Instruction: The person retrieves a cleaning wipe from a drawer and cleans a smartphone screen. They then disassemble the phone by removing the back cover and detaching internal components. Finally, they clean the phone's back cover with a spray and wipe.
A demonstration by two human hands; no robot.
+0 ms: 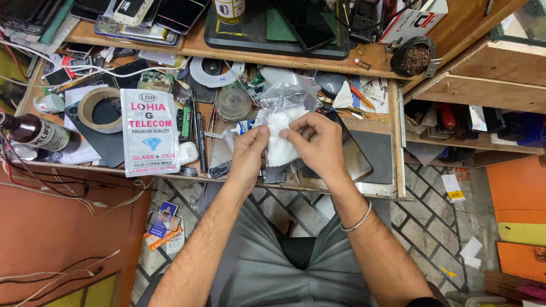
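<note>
White cloth [280, 142] in a clear plastic bag [287, 94], gripped at its left edge by the left hand [249, 152], pinched at its right by the right hand [318, 142], held above a cluttered workbench [375, 187], white printed packet [150, 132] and tape roll [98, 109] laid to the left.

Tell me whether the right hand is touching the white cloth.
Touching. The head view shows the right hand with its fingertips pinching the edge of the white cloth, while the left hand grips the opposite side; no gap shows.
</note>
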